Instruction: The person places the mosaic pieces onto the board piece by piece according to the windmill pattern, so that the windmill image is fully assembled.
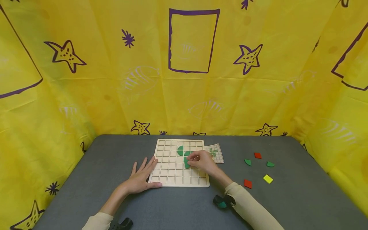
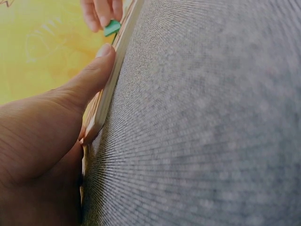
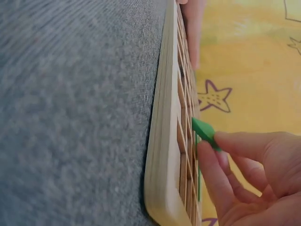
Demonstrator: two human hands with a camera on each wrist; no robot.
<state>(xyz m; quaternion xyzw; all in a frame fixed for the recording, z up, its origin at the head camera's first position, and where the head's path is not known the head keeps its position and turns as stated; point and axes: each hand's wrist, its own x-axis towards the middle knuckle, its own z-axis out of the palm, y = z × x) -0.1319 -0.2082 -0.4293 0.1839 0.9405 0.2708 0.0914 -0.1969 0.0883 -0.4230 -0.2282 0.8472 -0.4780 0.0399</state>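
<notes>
The right hand [image 1: 203,162] pinches a green piece [image 3: 204,130] at the grid board [image 1: 168,174]. The left hand [image 1: 140,179] (spread wide) touches its edge.

Green piece [image 3: 202,128] in the right grip [image 3: 254,174], close to the wooden grid board [image 3: 163,155], yellow cloth [image 3: 254,52] behind.

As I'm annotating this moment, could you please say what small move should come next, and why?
Perhaps lower the held green piece flat into the gridded wooden board: the right hand pinches it, tilted, over the board, whose edge the left hand touches.
</notes>
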